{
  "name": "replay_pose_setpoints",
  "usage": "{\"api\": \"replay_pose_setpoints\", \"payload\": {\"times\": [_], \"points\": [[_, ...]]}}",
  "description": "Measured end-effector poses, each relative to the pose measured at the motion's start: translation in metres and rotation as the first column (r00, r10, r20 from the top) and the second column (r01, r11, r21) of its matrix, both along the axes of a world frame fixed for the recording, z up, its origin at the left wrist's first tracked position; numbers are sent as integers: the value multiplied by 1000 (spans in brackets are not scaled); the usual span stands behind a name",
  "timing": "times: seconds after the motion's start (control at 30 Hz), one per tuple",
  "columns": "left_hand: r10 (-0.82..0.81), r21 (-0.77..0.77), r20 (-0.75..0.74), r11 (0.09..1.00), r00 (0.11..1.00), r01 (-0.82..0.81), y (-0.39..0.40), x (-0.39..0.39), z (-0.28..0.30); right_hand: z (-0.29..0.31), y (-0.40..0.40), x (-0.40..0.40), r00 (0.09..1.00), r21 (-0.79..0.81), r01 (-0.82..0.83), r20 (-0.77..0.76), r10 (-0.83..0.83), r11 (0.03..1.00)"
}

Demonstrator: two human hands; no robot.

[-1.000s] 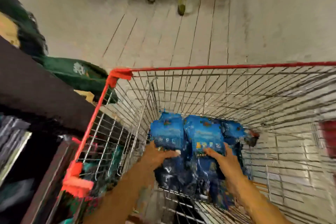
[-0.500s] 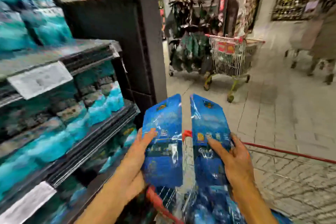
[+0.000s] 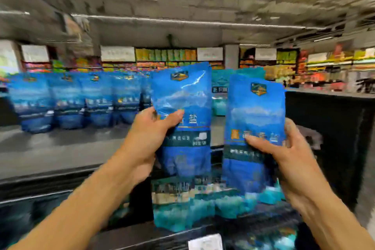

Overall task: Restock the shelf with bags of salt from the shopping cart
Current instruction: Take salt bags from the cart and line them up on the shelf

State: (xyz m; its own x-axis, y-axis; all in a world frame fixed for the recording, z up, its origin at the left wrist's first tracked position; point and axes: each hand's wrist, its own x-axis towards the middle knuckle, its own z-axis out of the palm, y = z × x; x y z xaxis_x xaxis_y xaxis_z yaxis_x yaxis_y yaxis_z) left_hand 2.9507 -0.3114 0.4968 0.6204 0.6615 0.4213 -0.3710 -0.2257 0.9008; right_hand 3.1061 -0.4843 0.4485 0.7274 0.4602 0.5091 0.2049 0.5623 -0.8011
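Head view: both hands raised in front of the shelf [image 3: 60,148], each holding one blue bag upright. Left hand [image 3: 146,140] grips the left salt bag [image 3: 182,111] at its left edge, thumb curled across the front, fingers behind. Right hand [image 3: 288,152] grips the right salt bag [image 3: 255,124] at its right edge, thumb pressed on the front label, fingers wrapped round the back. The two bags are side by side, apart, with a narrow gap between them. Both are held above the shelf's front edge, toward its right end. A row of shelved salt bags [image 3: 81,99] stands upright along the back left of the shelf. Teal bags [image 3: 182,213] sit on the tier below, under the held bags. A white price tag [image 3: 205,242] sits on the lower shelf's front edge. Background aisles are blurred.
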Motion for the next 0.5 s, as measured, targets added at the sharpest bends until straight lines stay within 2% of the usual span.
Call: {"api": "replay_pose_setpoints", "payload": {"times": [0.1, 0.23, 0.4, 0.5], "points": [[126, 0, -25, 992, 992, -126, 56, -9, 28, 36, 67, 7, 997, -29, -81, -7, 80, 996], [221, -79, -14, 972, 975, -222, 138, 11, 48, 73, 161, 29, 982, -88, -176, -88, 168, 981], [260, -88, -80, 960, 962, -267, 215, 66, 34, 76, 258, 63, 992, -178, -97, -95, 81, 979], [200, -40, -147, 977, 969, -207, 243, 85, 10, 58, 283, 86, 996, -318, -84, -6, 87, 944]]}}
